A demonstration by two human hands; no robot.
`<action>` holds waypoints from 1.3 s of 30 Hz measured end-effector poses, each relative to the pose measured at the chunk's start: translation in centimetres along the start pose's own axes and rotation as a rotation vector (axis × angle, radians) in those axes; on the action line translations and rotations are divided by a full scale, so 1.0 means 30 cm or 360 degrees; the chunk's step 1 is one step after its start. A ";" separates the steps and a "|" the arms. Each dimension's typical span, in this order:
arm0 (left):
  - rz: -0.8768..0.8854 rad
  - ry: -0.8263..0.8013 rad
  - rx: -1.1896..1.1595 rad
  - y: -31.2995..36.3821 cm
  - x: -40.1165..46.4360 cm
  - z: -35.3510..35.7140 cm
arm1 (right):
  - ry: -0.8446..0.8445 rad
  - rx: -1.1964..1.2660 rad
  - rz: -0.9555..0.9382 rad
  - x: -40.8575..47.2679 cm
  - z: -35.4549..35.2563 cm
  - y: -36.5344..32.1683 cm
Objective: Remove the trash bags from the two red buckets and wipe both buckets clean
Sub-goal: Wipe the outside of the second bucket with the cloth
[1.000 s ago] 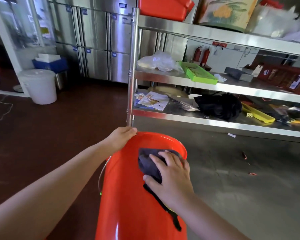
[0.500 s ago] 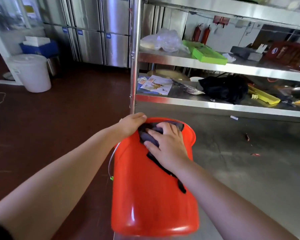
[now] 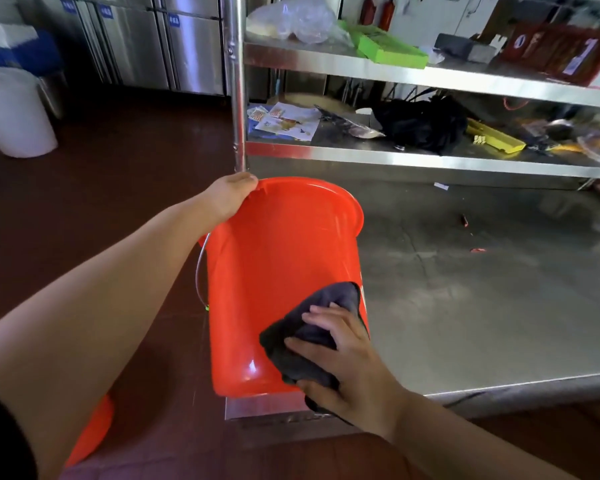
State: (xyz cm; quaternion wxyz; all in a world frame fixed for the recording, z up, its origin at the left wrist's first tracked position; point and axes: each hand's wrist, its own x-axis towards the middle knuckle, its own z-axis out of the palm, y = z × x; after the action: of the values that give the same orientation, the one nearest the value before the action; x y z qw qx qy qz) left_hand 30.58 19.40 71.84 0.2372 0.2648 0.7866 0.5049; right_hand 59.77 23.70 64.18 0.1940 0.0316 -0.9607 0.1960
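Left hand (image 3: 230, 197) — fingers curled over bucket (image 3: 278, 271) rim | right hand (image 3: 347, 362) — fingers spread, pressing cloth (image 3: 312, 327) against bucket's side near base

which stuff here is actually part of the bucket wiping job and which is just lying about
Part of the job:
- red bucket, left hand gripping its rim
- dark cloth, right hand pressing it on the bucket's side
- second red bucket, lower left

Lying about:
- white bin
- black bag on the shelf
- papers
- green tray
- yellow tray
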 end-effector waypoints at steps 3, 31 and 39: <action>-0.0017 0.0008 -0.0008 -0.005 0.009 -0.014 | 0.0005 -0.0089 -0.0057 0.037 -0.001 -0.001; 0.0034 -0.0139 -0.0059 -0.132 0.073 -0.125 | 0.0184 0.0067 0.0327 0.135 0.053 -0.051; -0.0039 -0.0186 -0.0207 -0.149 0.040 -0.152 | 0.0153 0.0062 0.0180 0.132 0.044 -0.053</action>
State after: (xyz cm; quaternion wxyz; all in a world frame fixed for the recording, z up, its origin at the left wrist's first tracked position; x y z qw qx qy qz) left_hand 25.96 15.57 69.32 0.3055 0.2682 0.7401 0.5357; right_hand 55.87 21.77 65.15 0.2279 -0.0283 -0.9465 0.2266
